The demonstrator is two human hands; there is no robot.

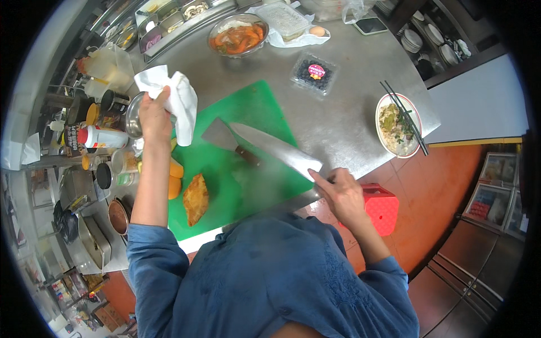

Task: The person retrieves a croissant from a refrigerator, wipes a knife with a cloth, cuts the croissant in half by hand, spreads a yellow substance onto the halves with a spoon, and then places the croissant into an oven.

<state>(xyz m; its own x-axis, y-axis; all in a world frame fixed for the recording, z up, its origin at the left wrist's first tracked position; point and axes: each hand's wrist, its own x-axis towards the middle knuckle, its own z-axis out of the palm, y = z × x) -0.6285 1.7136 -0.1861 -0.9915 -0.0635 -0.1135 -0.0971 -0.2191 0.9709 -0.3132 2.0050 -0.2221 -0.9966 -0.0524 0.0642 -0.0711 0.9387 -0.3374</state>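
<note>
My left hand [155, 114] grips a white paper towel [182, 101] at the upper left of a green cutting board [266, 105]. In my right hand [340, 190] is the handle of a large kitchen knife [274, 148], whose wide blade slants up and left above the board. A scraper [222, 136] with a brown wooden handle lies on the board, partly behind the blade. Near the board's left side rests a golden-brown folded pastry [196, 199]. Beside it, orange pieces [174, 186] are partly hidden by my left forearm.
A steel bowl of reddish food [236, 36], a clear box of blueberries [315, 74] and a phone [370, 26] lie across the steel table [355, 59]. Chopsticks cross a food bowl [397, 126] at the right edge. Bottles and jars [105, 137] crowd the left; a red stool [381, 209] stands below.
</note>
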